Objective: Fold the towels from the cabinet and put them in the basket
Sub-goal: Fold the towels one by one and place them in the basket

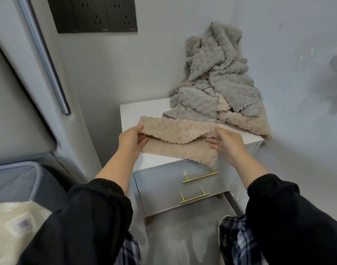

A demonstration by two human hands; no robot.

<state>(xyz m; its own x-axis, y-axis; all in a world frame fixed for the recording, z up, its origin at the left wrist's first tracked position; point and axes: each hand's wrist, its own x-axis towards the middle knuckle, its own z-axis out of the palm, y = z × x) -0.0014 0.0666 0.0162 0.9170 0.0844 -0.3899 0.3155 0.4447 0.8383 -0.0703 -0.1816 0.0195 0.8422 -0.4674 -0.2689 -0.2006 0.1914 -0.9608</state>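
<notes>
frame centre: beige towel point(175, 144) half-folded on cabinet point(137, 115) | left hand point(132, 139), right hand point(228, 145) pinching upper flap's ends | likely light, soft, floppy | best held at corners

Beige towel point(175, 138), along the front edge of the surface point(133, 115), is showing nubby, matt plush cloth. The grey towels point(217, 77) at the back right corner are showing the same pile. The surface is appearing smooth, white and glossy. The drawer handles point(201, 176) are gleaming as polished brass-coloured metal.
</notes>
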